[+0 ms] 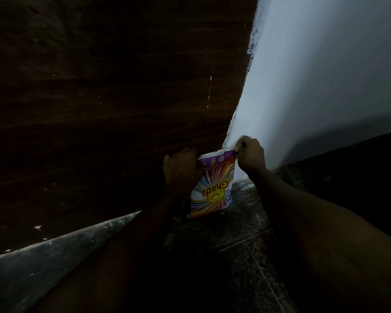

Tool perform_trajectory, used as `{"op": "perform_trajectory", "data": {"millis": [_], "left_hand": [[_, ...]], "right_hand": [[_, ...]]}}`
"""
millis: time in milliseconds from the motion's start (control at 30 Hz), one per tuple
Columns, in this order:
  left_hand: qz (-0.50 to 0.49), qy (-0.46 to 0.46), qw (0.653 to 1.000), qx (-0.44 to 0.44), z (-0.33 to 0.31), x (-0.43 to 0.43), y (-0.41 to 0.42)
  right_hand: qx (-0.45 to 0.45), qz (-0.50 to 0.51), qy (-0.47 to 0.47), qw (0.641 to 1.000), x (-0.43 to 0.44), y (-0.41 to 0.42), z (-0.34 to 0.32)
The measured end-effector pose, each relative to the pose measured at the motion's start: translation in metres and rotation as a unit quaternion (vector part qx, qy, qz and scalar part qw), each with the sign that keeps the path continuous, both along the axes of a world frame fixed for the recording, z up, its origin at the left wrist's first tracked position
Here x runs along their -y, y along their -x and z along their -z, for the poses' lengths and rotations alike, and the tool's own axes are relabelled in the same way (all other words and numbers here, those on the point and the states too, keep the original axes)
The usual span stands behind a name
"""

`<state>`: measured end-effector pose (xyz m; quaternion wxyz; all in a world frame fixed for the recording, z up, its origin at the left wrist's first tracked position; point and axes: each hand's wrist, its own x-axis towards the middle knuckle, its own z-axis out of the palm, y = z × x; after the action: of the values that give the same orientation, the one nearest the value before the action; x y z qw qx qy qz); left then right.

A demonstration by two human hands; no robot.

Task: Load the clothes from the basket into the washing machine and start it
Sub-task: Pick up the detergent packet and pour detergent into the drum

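We hold a detergent packet by its top edge with both hands. Our left hand grips the top left corner, fingers curled round it. Our right hand pinches the top right corner between thumb and bent fingers. The packet hangs between them, its printed name upside down to us, over a dark speckled stone surface, near the far corner where a dark wooden panel meets a white wall. We cannot tell whether its lower edge touches the stone.
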<state>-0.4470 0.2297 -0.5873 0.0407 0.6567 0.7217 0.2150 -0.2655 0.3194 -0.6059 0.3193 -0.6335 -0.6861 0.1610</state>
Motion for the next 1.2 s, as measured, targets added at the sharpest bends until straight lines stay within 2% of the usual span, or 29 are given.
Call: {"op": "perform_trajectory", "data": {"millis": [100, 200, 333, 467, 600, 667, 800, 967, 1033, 1200], "left_hand": [[-0.013, -0.005, 1.0, -0.009, 0.002, -0.001, -0.002], [-0.01, 0.025, 0.999, -0.035, 0.002, 0.0, -0.009], [-0.037, 0.073, 0.996, 0.02, -0.003, -0.001, -0.019], [-0.032, 0.057, 0.995, 0.074, -0.007, 0.007, -0.016], [-0.007, 0.026, 0.997, 0.069, -0.022, 0.023, -0.014], [0.015, 0.009, 0.998, 0.06, -0.038, 0.028, -0.016], [0.116, 0.006, 0.992, 0.042, -0.098, 0.034, -0.024], [0.222, 0.044, 0.97, 0.093, -0.204, 0.056, -0.03], [0.238, 0.071, 0.96, 0.127, -0.253, 0.068, -0.031], [0.199, 0.107, 0.93, 0.291, -0.345, 0.11, -0.033]], "right_hand": [[-0.037, -0.05, 0.018, 0.998, 0.008, -0.009, -0.008], [-0.006, -0.09, 0.027, 0.996, 0.014, -0.009, -0.02], [0.001, -0.128, 0.012, 0.992, 0.022, 0.0, -0.036], [-0.021, -0.13, 0.002, 0.991, 0.028, -0.001, -0.04], [-0.052, -0.137, -0.026, 0.989, 0.041, -0.002, -0.043], [-0.096, -0.124, -0.053, 0.986, 0.055, -0.005, -0.053], [-0.238, -0.071, -0.043, 0.968, 0.099, -0.028, -0.087], [-0.386, -0.04, 0.12, 0.914, 0.165, -0.046, -0.166], [-0.391, -0.029, 0.154, 0.907, 0.189, -0.048, -0.209], [-0.347, 0.062, 0.128, 0.927, 0.251, -0.043, -0.315]]}}
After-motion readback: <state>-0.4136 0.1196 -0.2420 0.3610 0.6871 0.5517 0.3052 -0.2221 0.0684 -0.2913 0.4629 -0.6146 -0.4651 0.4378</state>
